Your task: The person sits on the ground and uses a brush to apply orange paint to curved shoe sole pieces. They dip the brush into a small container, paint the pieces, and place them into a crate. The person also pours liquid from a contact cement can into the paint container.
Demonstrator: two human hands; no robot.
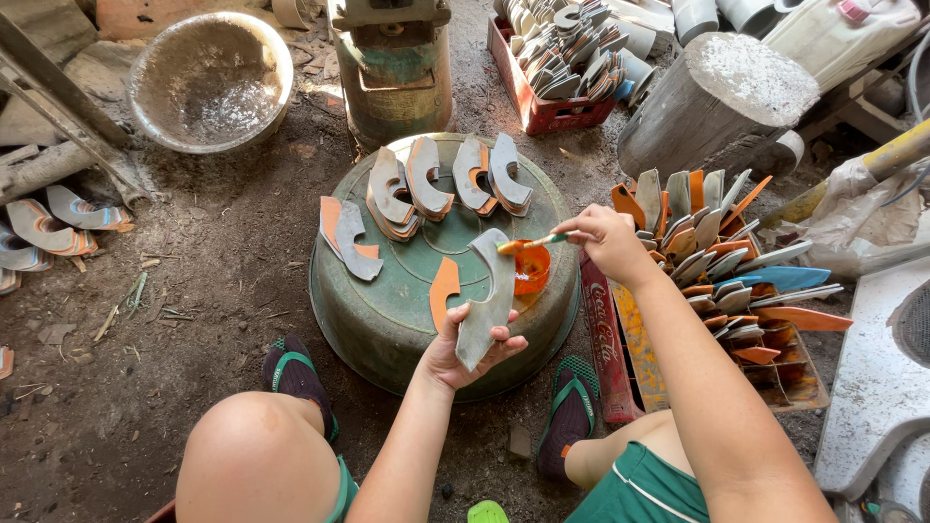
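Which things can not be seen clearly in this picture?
Head view only:
- Inside of the orange cup: hidden by the curved grey piece in the left hand.
- Brush handle: covered by the right hand.
- Red crate: cut by the top edge.

Curved pieces (426, 189) crowd the upturned basin's (387, 320) far half; near-left top lies bare.

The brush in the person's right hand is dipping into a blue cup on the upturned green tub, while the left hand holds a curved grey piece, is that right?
Not quite: the cup is orange, not blue, as the head view shows. The rest holds: the right hand holds the brush at that cup on the upturned green tub, and the left hand holds a curved grey piece.
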